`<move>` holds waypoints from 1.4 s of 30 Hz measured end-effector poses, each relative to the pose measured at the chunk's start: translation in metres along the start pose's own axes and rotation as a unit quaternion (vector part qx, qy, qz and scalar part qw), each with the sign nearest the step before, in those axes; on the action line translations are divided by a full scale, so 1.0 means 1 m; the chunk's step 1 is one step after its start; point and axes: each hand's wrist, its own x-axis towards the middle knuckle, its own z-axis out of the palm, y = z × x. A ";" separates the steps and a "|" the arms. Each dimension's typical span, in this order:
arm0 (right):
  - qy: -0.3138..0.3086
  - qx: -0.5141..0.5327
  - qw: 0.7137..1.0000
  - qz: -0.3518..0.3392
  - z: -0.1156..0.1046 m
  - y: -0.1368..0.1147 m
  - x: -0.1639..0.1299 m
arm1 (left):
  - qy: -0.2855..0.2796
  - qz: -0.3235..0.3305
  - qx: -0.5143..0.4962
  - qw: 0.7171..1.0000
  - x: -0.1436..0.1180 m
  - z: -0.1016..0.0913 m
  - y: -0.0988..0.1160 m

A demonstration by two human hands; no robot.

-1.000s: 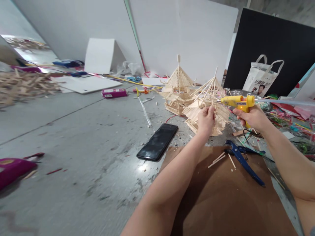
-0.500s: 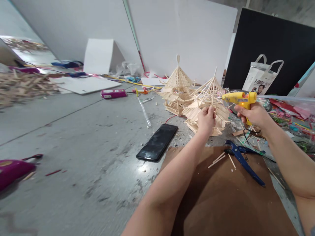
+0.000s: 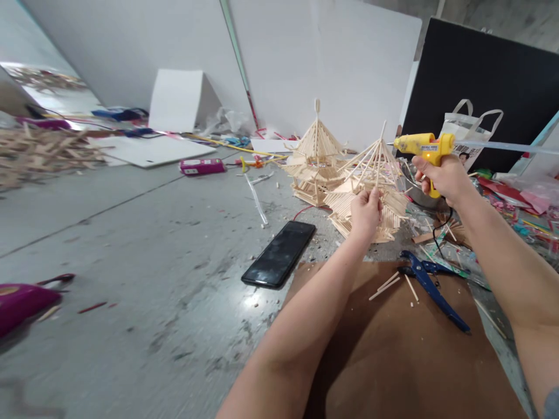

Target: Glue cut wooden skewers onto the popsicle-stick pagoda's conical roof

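My right hand (image 3: 441, 174) grips a yellow hot glue gun (image 3: 421, 143), its nozzle pointing left toward the peak of a wooden-stick pavilion model (image 3: 395, 206). A clear glue stick (image 3: 502, 145) juts from the gun's back. My left hand (image 3: 365, 210) is closed in a pinch at the front of that model, on a thin wooden stick (image 3: 378, 171) that leans up along the bare roof frame. Its lower end is hidden by my fingers. Just behind on the left stands a second stick pavilion (image 3: 317, 142) with a covered roof and a finial.
A black phone (image 3: 279, 254) lies on the grey floor. Blue cutting pliers (image 3: 432, 288) and short sticks (image 3: 386, 285) rest on a brown board (image 3: 393, 361). Colourful scraps (image 3: 524, 203) and a metal bowl (image 3: 419, 189) are at the right. A purple tool (image 3: 201, 166) lies farther back.
My right hand has raised the glue gun, bringing its nozzle up near the peak of the front pavilion's roof frame. My left hand stays in place at the model.
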 end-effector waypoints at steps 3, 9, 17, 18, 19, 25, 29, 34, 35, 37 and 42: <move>0.000 -0.001 1.000 -0.007 0.002 -0.001 0.007 | -0.002 -0.001 0.005 1.000 0.001 0.000 0.000; -0.003 -0.004 1.000 -0.011 0.006 -0.003 0.013 | 0.000 0.002 0.007 1.000 0.000 0.001 0.003; -0.002 -0.015 1.000 -0.015 0.006 -0.001 0.015 | 0.003 0.004 0.007 1.000 0.000 0.001 0.002; -0.002 -0.017 1.000 -0.015 0.006 -0.002 0.015 | 0.002 0.003 0.006 1.000 0.000 0.001 0.002; -0.003 -0.019 1.000 -0.015 0.006 -0.002 0.015 | 0.001 0.003 0.005 1.000 0.001 0.001 0.002; -0.010 -0.024 0.999 -0.021 0.008 -0.001 0.019 | 0.006 -0.006 0.007 1.000 0.000 0.002 0.004; -0.009 -0.029 0.999 -0.019 0.008 -0.001 0.019 | 0.003 -0.008 0.006 1.000 0.001 0.001 0.003; -0.006 -0.033 0.999 -0.012 0.009 -0.003 0.018 | -0.002 0.006 0.003 1.000 0.002 0.000 -0.001; -0.007 -0.032 0.999 -0.009 0.009 -0.004 0.018 | -0.003 0.009 0.005 1.000 0.002 0.000 -0.001; -0.004 -0.031 1.000 -0.003 0.009 -0.006 0.017 | -0.002 0.011 0.010 1.000 0.002 0.000 -0.002; -0.001 -0.040 0.999 0.000 0.009 -0.007 0.016 | -0.003 0.010 0.011 1.000 0.001 0.000 -0.001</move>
